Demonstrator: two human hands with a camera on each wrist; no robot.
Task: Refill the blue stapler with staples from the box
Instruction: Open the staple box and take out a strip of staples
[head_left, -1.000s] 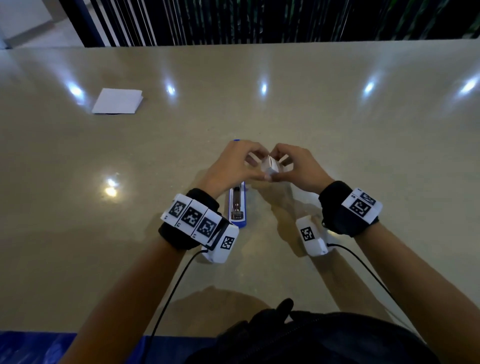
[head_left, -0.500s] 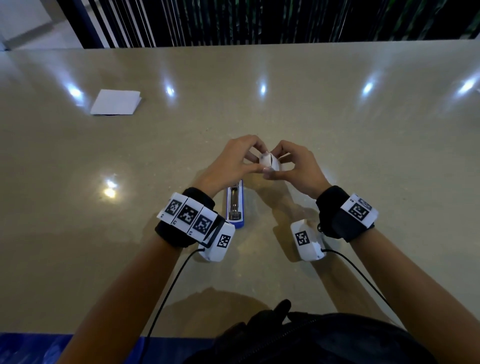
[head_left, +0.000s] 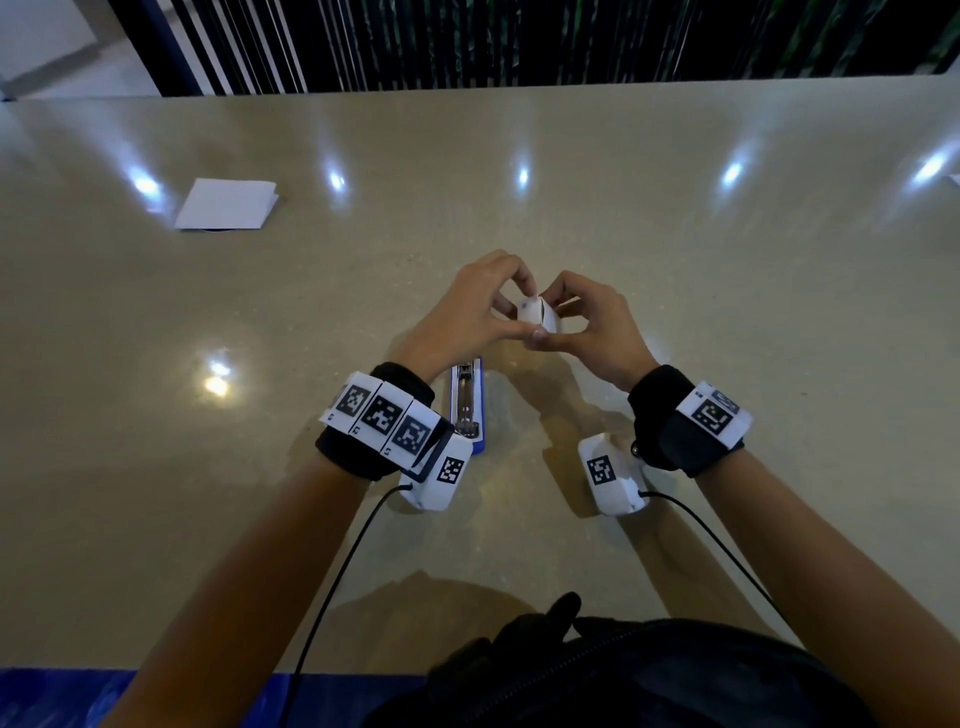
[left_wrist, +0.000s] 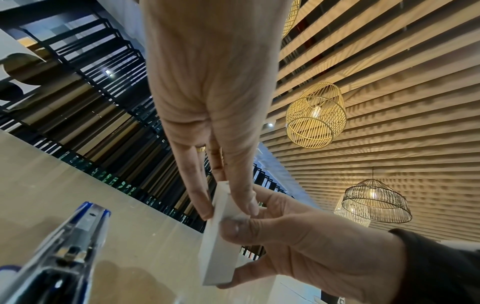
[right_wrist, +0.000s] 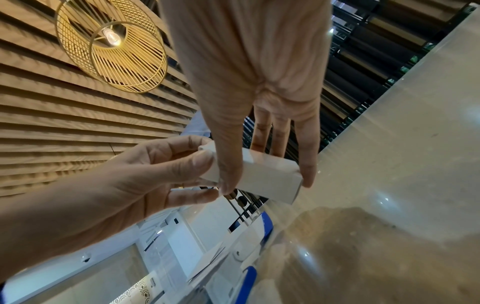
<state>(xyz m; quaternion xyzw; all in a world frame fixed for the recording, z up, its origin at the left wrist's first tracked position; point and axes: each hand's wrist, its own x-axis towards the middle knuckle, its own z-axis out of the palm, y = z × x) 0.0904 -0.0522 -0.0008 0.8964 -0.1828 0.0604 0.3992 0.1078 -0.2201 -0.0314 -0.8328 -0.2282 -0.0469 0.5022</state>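
The fingers (right_wrist: 307, 164) of the right hand (head_left: 597, 332) and its thumb are closed on the two long sides of the small white box (head_left: 537, 317), held up off the surface (head_left: 675, 270). In the right wrist view the thumb crosses the near face of the box (right_wrist: 270, 174) while a fingertip presses its far corner. The left hand (head_left: 462, 312) meets it from the other side: its thumb and fingers (right_wrist: 200, 160) pinch the end of the box nearest them, where a small flap of white card shows between the fingertips. In the left wrist view the left fingers (left_wrist: 197, 197) and thumb close on the upper end of the box (left_wrist: 221, 246), and the right hand (left_wrist: 298, 242) cups its lower part. Whether the box end is open cannot be told.

Just below the left hand, towards the wrist, the blue stapler (head_left: 467, 405) lies on the surface with its top swung open and the metal staple channel bare. It is apart from both hands. The left wrist view shows its metal channel (left_wrist: 64, 253) close by, low beside the box.

Both wrists wear black bands with white marker tags. Well away past the left fingers, a folded white paper (head_left: 226, 203) lies flat on the surface.
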